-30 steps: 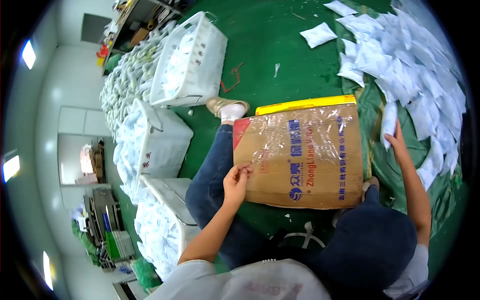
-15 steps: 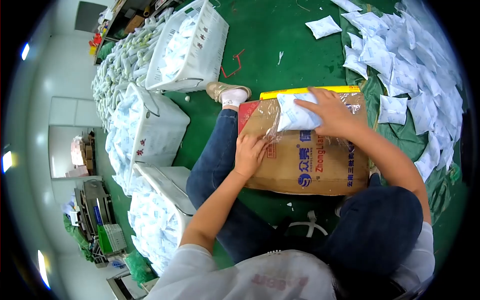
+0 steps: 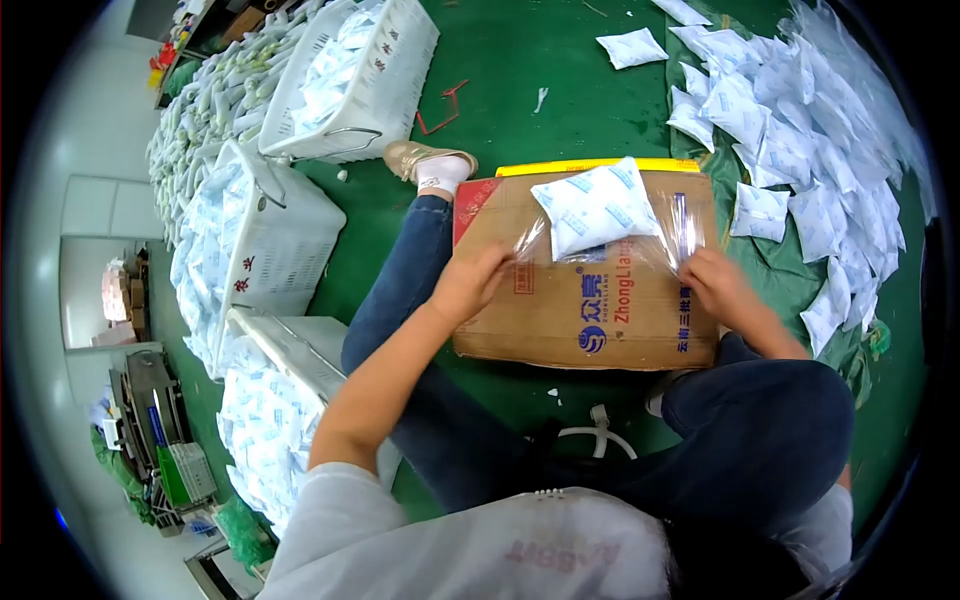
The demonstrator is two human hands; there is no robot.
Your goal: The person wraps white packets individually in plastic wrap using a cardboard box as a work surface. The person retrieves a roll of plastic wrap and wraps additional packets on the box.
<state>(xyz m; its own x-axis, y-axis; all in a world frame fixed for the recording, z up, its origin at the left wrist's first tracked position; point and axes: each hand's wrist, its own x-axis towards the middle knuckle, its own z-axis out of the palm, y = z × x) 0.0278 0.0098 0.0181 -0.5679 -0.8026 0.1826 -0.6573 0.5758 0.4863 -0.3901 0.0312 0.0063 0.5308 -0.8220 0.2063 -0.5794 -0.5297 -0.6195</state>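
Note:
A white packet with blue print [image 3: 590, 208] lies on the upper part of a brown cardboard box [image 3: 520, 325]. Clear plastic film [image 3: 655, 240] runs under or around the packet and is pulled taut to both sides. At the box's left edge my left hand [image 3: 478, 280] pinches one end of the film. My right hand [image 3: 722, 288], partly blurred, is closed on the other end near the right edge. Behind the packet a yellow strip [image 3: 590, 166] lies along the far edge of the box.
To the right, a heap of similar packets [image 3: 790, 140] covers a green sheet [image 3: 755, 255]. White baskets [image 3: 290, 245] full of packets stand at the left, beside a pile of pale wrapped pieces [image 3: 210, 120]. A red bent frame [image 3: 440, 110] lies on the green floor [image 3: 520, 60].
My right hand has left the packet, moved nearer to me and taken the film at the right. The packet has turned slightly. The film is now stretched between both hands.

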